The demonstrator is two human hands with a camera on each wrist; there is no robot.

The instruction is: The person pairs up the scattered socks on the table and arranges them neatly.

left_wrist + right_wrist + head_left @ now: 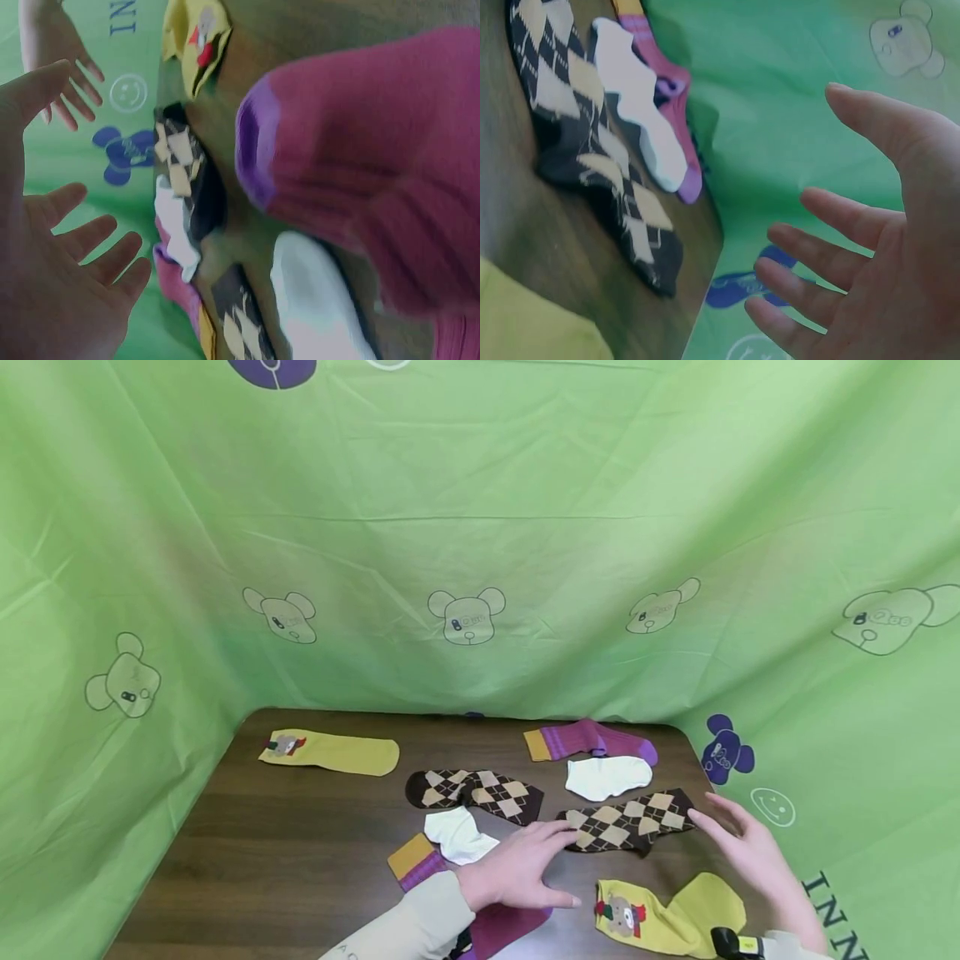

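Maroon sock [510, 931] toward the tabletop's near edge, partly hidden by the left forearm in its pale sleeve [420, 918]. Tabletop [277, 835] dark brown, wood-grained. Near yellow sock [667, 928] lies toward the near right corner, a bear figure at its left end.

Left hand [521, 864]: back up, reaching across toward the right edge. Left wrist view gives fingers slightly bent, small gaps between them, thumb well apart; nothing gripped, hand in the air.

Right hand [753, 852]: at the right edge, forearm rising from the near right corner, palm turned toward the left hand. Right wrist view gives fingers loosely extended and fanned, thumb wide; nothing gripped, clear of the socks.

Near white sock [457, 835] just beyond the left wrist. Brown argyle sock [626, 822] between the two hands, running toward the right edge, flat on the wood. Second argyle sock [502, 793] to its left, mid-tabletop. Far white sock [607, 777] behind the first argyle. Far yellow sock [345, 752] by the far left corner. Purple sock [573, 739], orange-cuffed, near the far right corner. Green cloth [472, 527] hangs behind.
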